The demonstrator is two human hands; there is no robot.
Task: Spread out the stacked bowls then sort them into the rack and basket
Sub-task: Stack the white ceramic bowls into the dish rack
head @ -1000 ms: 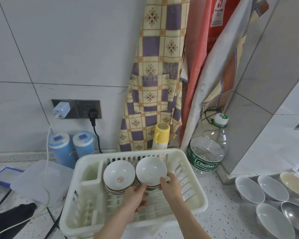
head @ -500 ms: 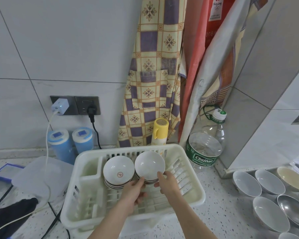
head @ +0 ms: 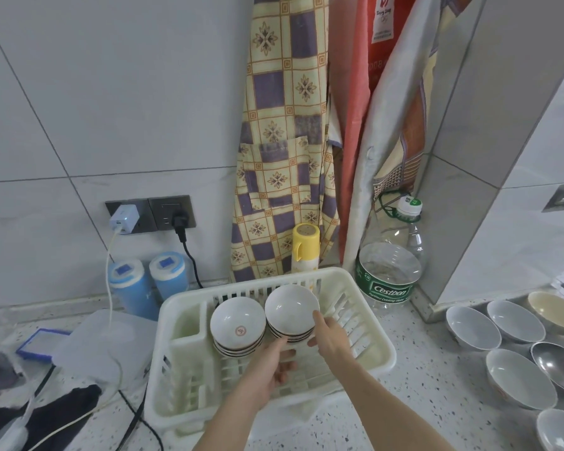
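A white plastic dish rack sits on the speckled counter. Two short stacks of white bowls lean upright in it: the left stack shows a red mark inside its front bowl, the right stack is plain. My right hand rests on the right stack's lower right rim, thumb on the front bowl. My left hand reaches under that same stack with fingers spread. On the counter at the right lie several loose bowls: white ones, a cream one and a metal one.
Behind the rack stand a yellow-capped can, a large water bottle and two blue containers. Cables hang from wall sockets on the left. A clear plastic lid and dark cloth lie left of the rack.
My view has shifted slightly. Both hands stay at the right stack, my left hand sliding lower beneath it. The bowls remain in the rack.
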